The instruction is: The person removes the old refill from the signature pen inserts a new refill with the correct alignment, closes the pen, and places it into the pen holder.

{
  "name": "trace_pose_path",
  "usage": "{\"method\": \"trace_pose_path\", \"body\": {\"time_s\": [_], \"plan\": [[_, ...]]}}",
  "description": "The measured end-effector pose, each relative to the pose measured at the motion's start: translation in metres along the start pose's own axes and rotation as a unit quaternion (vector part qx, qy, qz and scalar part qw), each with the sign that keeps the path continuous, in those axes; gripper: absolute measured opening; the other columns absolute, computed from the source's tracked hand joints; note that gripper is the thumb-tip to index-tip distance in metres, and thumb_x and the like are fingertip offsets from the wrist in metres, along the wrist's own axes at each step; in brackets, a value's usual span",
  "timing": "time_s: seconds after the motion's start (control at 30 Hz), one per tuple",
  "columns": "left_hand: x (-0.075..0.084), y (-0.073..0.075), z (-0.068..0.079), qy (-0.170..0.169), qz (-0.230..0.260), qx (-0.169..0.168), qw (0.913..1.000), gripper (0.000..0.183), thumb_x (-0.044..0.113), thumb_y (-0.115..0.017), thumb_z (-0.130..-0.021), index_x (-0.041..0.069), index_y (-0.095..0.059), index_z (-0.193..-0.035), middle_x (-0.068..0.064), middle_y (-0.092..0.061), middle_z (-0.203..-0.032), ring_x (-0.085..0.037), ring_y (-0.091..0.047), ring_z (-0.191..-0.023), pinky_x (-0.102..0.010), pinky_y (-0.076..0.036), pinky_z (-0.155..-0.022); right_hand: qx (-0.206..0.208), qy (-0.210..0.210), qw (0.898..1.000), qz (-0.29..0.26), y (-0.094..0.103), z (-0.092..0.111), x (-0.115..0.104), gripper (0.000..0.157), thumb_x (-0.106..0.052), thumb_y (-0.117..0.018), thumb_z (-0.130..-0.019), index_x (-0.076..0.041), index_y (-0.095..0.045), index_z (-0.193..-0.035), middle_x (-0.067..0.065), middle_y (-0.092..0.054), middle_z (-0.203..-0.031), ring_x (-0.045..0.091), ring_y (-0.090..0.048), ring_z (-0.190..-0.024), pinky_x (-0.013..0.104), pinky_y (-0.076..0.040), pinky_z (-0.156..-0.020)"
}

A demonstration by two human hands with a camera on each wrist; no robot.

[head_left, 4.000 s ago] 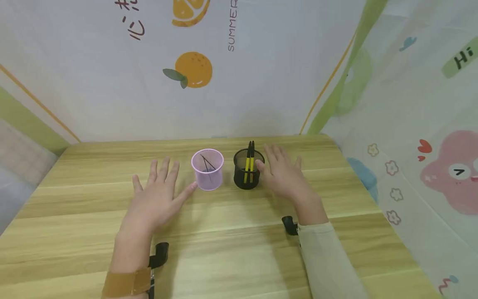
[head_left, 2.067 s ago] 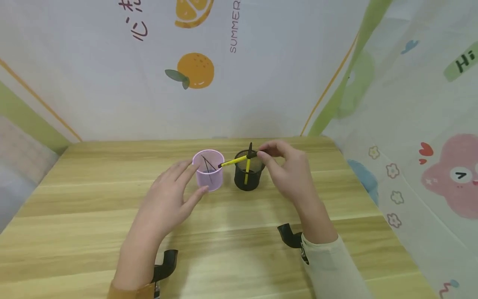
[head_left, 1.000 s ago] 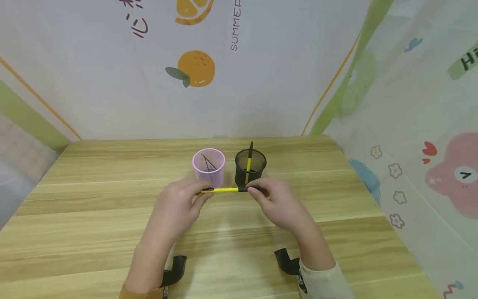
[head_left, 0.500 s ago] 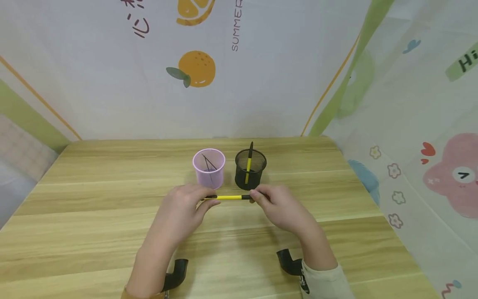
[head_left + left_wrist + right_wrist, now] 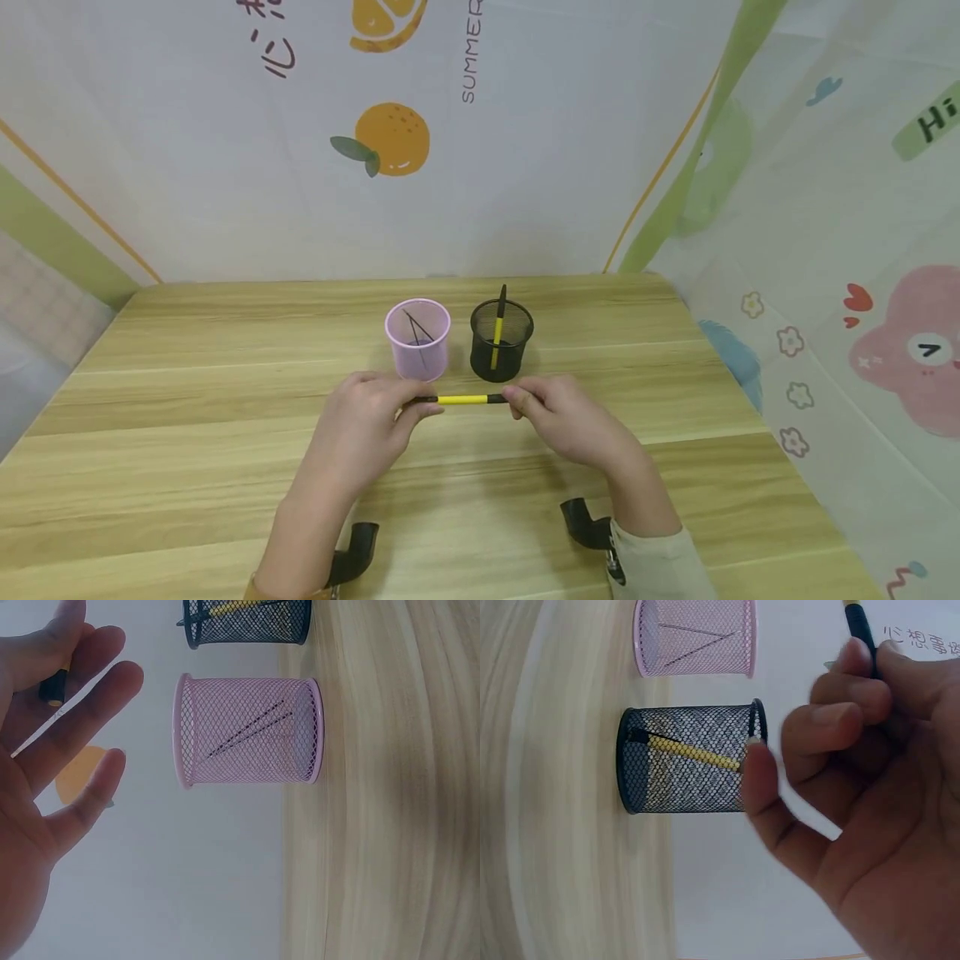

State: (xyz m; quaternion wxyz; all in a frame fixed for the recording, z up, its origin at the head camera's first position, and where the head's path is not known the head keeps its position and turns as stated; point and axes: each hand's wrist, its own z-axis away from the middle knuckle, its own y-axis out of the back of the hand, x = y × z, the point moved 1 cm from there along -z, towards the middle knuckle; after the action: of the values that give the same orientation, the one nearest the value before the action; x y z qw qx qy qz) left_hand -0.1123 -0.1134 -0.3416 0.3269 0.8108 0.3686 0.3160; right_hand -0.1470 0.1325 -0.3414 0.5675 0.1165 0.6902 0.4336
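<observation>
Both hands hold a yellow pen (image 5: 462,400) with black ends, level in front of two mesh pen cups. The left hand (image 5: 371,425) pinches one end between thumb and fingers; in the left wrist view its other fingers are spread. At the opposite end, the right hand (image 5: 566,421) grips the black part (image 5: 859,628) between thumb and index finger. Behind the right hand, a black mesh cup (image 5: 498,363) holds another yellow-and-black pen (image 5: 498,329). The pink mesh cup (image 5: 420,362) stands to its left, with two thin dark sticks (image 5: 247,735) leaning inside.
The cups stand on a wood-grain table (image 5: 187,467), toward its back edge. A white printed cloth (image 5: 247,192) hangs behind, and another printed cloth (image 5: 817,217) borders the right side. Black curved mounts (image 5: 358,550) sit at both wrists.
The right hand has lifted one of two pens out of the black cup. The left hand came over and took its other end. The pen moved down toward the person, now nearly still.
</observation>
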Motion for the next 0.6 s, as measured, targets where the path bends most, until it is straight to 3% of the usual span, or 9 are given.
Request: {"method": "trace_pose_path", "body": {"time_s": [0.37,0.6], "plan": [[-0.005,-0.001,-0.003,0.002,0.013,-0.016,0.9998,0.011,0.029,-0.081,-0.079,0.021,-0.074,-0.081,0.011,-0.070,-0.068,0.000,-0.052,-0.054,-0.031,-0.049,-0.069,0.054,0.023,0.998,0.007,-0.004,-0.002,0.003,0.033,-0.033,-0.055,-0.101,-0.021,-0.057,-0.070,-0.008,-0.035,-0.057,0.004,-0.031,-0.051,0.020,-0.031,-0.050],[-0.010,-0.003,-0.008,0.055,0.078,-0.077,0.9925,0.009,0.027,-0.079,-0.083,0.022,-0.073,-0.078,0.011,-0.066,-0.064,0.001,-0.042,-0.049,-0.019,-0.039,-0.050,0.076,0.044,0.996,0.012,-0.006,-0.005,0.004,0.036,-0.033,-0.057,-0.099,-0.019,-0.054,-0.066,-0.009,-0.034,-0.056,0.002,-0.030,-0.051,0.020,-0.031,-0.050]]}}
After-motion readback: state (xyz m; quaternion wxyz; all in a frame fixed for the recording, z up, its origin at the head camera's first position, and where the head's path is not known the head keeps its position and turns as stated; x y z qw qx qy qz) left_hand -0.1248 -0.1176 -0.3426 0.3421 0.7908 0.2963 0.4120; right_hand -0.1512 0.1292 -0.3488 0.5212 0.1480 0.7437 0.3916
